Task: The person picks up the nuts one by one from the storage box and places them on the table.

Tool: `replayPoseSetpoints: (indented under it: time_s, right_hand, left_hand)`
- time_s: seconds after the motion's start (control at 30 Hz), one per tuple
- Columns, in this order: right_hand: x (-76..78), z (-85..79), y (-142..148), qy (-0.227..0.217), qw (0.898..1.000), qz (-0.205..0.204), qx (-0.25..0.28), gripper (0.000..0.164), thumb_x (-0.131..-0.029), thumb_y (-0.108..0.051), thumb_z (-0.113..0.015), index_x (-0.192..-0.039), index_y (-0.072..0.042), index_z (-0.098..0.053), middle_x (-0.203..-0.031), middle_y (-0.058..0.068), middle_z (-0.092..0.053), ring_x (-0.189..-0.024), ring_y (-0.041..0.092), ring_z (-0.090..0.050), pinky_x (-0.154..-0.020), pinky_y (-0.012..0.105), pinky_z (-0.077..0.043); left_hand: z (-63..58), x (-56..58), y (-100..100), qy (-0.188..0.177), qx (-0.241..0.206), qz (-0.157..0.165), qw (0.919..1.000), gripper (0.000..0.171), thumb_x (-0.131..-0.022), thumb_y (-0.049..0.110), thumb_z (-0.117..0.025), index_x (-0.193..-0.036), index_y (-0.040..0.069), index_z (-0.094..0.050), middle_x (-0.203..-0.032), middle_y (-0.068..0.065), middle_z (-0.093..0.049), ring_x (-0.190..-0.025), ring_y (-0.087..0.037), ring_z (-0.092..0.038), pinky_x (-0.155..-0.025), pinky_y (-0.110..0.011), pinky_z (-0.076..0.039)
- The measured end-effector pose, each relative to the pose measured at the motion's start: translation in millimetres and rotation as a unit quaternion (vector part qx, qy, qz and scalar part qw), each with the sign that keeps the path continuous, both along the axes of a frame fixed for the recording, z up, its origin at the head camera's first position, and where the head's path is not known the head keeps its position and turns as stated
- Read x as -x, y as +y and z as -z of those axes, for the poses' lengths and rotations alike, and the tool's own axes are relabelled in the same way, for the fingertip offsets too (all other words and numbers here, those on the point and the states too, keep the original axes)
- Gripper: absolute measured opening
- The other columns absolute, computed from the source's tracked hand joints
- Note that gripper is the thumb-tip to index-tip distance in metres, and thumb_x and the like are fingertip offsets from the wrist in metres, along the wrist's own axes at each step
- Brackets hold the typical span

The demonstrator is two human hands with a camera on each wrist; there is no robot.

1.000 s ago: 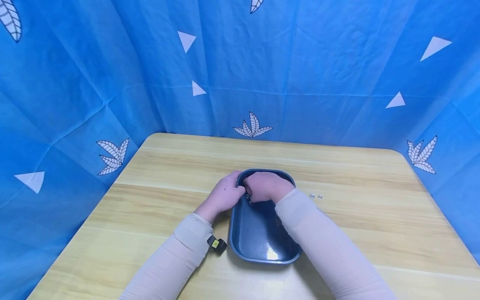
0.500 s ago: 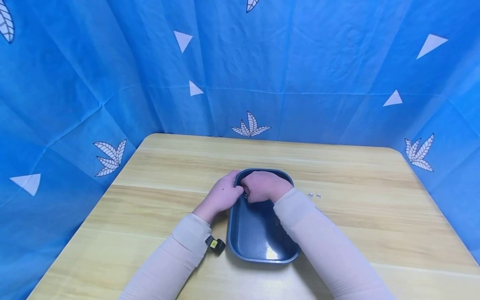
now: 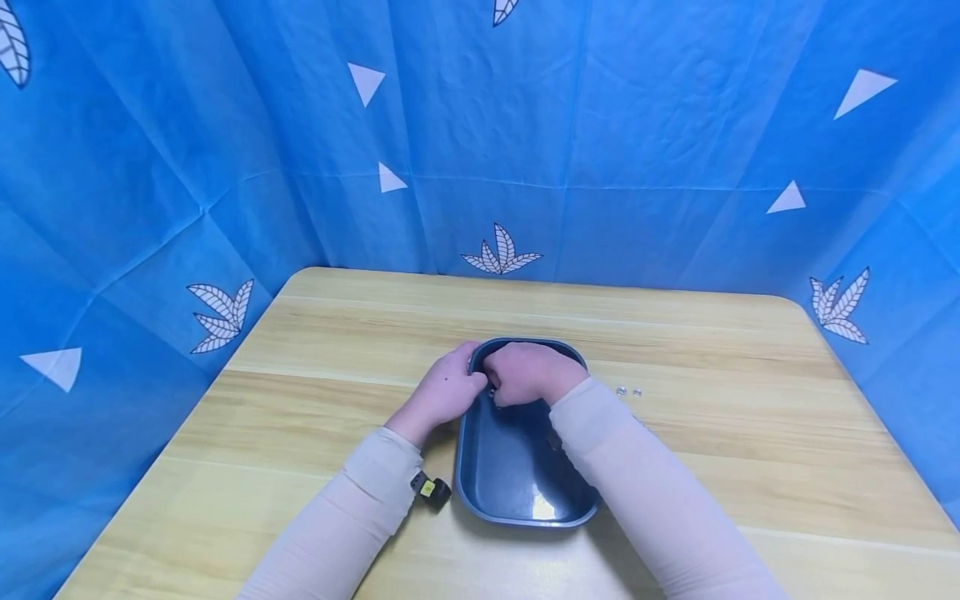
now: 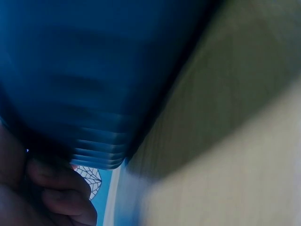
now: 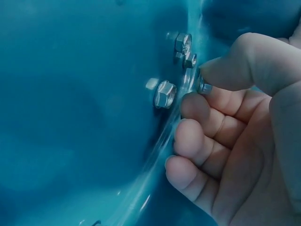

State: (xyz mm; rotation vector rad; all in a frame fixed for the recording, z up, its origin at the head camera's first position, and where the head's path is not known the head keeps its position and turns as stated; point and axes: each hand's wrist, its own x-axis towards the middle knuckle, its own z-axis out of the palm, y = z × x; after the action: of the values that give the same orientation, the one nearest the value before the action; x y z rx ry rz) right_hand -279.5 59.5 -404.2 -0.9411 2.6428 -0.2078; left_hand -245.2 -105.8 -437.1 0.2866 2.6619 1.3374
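A dark blue tray [image 3: 517, 467] stands on the table. At its far left my left hand [image 3: 442, 387] grips the rim, with the thumb over the edge; in the left wrist view its curled fingers [image 4: 63, 193] lie at the outer wall. Inside the tray's far left corner is my right hand [image 3: 528, 372]. The right wrist view shows thumb and forefinger pinching a small metal nut [image 5: 204, 87], the other fingers curled below it. Beside them on the tray floor lie a larger hex nut [image 5: 164, 95], another hex nut [image 5: 183, 43] and a smaller nut [image 5: 190, 60].
Two small shiny metal pieces [image 3: 628, 392] lie on the wooden table [image 3: 712, 375] to the right of the tray. A black wrist device [image 3: 432, 490] hangs at the left cuff, close to the tray's side. A blue patterned curtain [image 3: 645, 167] surrounds the table.
The head view has shifted very slightly. Both hands keep nearly the same place; the right hand now covers a little more of the nuts in the tray corner.
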Motion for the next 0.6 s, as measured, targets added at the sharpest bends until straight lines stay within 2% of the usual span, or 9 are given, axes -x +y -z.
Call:
replayPoseSetpoints:
  time_s: [0.3,0.6]
  right_hand:
    - [1.8,0.3,4.2,0.005,1.0,-0.001,0.018,0.014,-0.082,-0.019,-0.07,-0.075,-0.02,-0.058,-0.063,-0.007,-0.05,-0.06,0.014,-0.052,-0.058,0.029,-0.042]
    - [1.1,-6.4,7.7,-0.012,0.999,0.017,0.03,0.007,-0.082,-0.019,-0.069,-0.081,-0.019,-0.062,-0.073,-0.006,-0.062,-0.065,0.015,-0.057,-0.059,0.031,-0.048]
  left_hand:
    - [1.1,-0.5,0.8,-0.001,-0.003,-0.005,1.0,0.048,-0.096,0.016,-0.052,-0.143,0.011,-0.053,-0.133,-0.006,-0.062,-0.112,-0.024,-0.058,-0.104,-0.047,-0.048]
    - [1.7,-1.8,-0.1,-0.006,-0.012,-0.001,0.9999,0.047,-0.096,0.017,-0.052,-0.143,0.011,-0.053,-0.129,-0.005,-0.063,-0.106,-0.024,-0.059,-0.1,-0.046,-0.051]
